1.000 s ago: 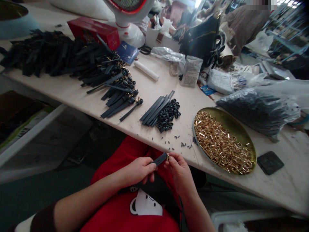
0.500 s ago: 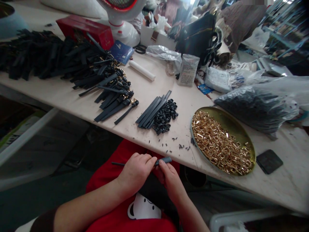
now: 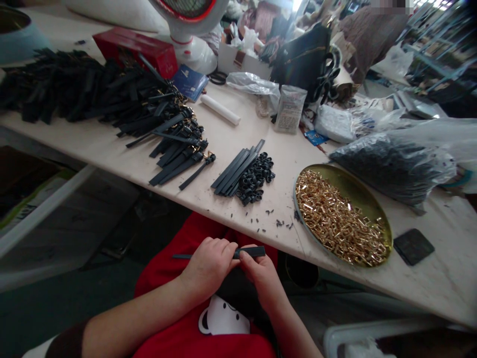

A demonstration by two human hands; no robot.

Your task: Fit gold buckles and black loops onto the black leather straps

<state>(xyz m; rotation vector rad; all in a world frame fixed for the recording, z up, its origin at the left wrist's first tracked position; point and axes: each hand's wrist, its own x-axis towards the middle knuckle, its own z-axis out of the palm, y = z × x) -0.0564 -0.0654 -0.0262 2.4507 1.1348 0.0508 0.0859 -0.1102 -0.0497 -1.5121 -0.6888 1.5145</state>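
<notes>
Since a half-second ago, the dark strap (image 3: pixel 253 251) has tipped nearly level over the lap, just off the edge of the table (image 3: pixel 283 164). The left hand (image 3: pixel 209 263) is closed around it, one end poking out past the knuckles, while the right hand (image 3: pixel 260 273) pinches it near the other end, thumb on top; the two hands meet.

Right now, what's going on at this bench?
A seated person grips one dark strap between left hand and right hand, just off the table edge. On the table: loose strips beside small dark loops, a round tray of gold-coloured metal pieces, and a big pile of dark straps with gold-coloured hardware.
</notes>
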